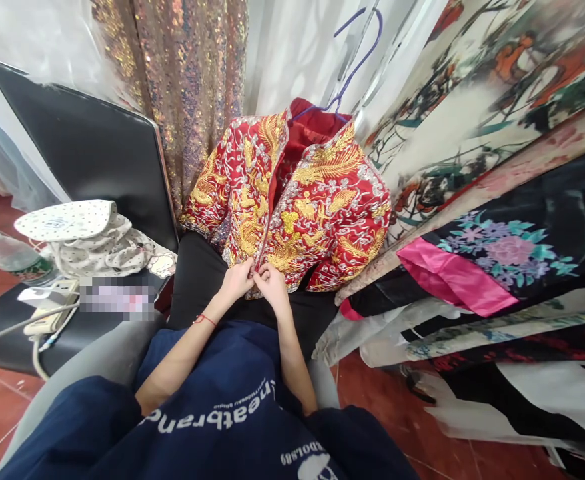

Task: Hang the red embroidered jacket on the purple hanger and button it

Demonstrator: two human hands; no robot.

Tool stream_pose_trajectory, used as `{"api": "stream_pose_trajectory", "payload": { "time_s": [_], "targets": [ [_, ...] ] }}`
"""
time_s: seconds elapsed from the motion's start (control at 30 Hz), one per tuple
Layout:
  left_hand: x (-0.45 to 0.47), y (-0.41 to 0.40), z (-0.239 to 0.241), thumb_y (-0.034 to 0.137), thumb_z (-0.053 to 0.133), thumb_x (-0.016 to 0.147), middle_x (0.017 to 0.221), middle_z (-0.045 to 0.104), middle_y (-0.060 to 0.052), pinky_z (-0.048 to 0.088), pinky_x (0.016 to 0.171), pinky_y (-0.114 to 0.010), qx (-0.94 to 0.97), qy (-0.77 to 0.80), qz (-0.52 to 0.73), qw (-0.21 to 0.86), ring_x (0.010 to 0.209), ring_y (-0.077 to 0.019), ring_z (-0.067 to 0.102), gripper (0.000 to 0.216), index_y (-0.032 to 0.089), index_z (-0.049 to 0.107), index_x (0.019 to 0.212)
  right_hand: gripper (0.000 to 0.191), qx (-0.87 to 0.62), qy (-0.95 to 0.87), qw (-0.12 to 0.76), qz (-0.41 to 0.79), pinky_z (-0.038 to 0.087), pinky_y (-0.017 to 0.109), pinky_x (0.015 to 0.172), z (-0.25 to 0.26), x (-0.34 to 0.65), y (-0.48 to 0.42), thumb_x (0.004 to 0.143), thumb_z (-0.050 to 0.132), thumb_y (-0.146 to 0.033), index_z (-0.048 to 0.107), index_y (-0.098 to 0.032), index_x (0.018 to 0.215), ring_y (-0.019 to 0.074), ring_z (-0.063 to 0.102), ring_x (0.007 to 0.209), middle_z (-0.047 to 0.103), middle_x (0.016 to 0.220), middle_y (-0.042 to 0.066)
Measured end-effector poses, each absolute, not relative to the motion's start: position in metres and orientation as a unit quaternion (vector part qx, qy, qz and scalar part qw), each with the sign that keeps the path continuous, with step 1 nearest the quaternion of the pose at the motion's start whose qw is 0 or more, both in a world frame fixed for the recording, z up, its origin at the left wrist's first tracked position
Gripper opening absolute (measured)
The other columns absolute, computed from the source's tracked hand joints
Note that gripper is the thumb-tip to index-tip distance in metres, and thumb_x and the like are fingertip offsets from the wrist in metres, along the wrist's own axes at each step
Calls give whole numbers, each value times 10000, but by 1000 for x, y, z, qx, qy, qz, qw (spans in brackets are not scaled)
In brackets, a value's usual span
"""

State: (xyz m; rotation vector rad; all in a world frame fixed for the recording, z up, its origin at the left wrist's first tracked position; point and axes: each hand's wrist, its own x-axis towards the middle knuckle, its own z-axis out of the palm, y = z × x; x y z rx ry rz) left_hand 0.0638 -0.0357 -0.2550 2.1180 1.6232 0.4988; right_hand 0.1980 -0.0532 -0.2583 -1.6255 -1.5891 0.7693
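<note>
A red jacket (317,193) with gold and silver embroidery hangs on a purple hanger (372,40) in front of me, its lower part over my lap. Its front gapes at the collar, and the two front edges come together lower down. Near the hem, my left hand (237,280) pinches one front edge with its fingertips. Close beside it, my right hand (272,287) is closed on the other edge, fingertips almost touching the left ones. Whether a small fastener lies between the fingers is hidden.
To the left, a black chair (82,140) bears a dotted white cloth bag (92,233), a plastic bottle (12,257) and a power strip (52,313) with cables. Several hanging garments crowd the right, among them a black one with pink trim (452,273). Behind hangs a sequined dress (187,73).
</note>
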Motion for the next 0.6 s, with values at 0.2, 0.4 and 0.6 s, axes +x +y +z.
{"api": "stream_pose_trajectory", "payload": {
  "time_s": [0.2, 0.4, 0.6],
  "targets": [
    [63, -35, -257, 166, 559, 857, 827, 691, -31, 392, 668, -258, 764, 577, 190, 219, 808, -218, 684, 78, 222, 565, 910, 130, -640, -608, 369, 291, 410, 275, 678, -253, 196, -57, 754, 647, -278, 526, -257, 714, 152, 519, 556, 518, 530, -76],
    [63, -35, -257, 188, 567, 870, 834, 690, -36, 385, 666, -266, 764, 575, 193, 220, 806, -222, 682, 66, 215, 571, 930, 155, -609, -571, 391, 387, 397, 247, 564, -259, 197, -53, 764, 622, -306, 504, -250, 679, 126, 481, 472, 501, 473, -90],
    [63, -36, -259, 199, 591, 854, 807, 674, -27, 374, 665, -266, 763, 574, 199, 221, 790, -219, 670, 77, 217, 563, 924, 257, -543, -496, 412, 538, 267, 216, 394, -266, 200, -50, 761, 611, -407, 530, -226, 598, 75, 336, 336, 433, 382, -88]
  ]
}}
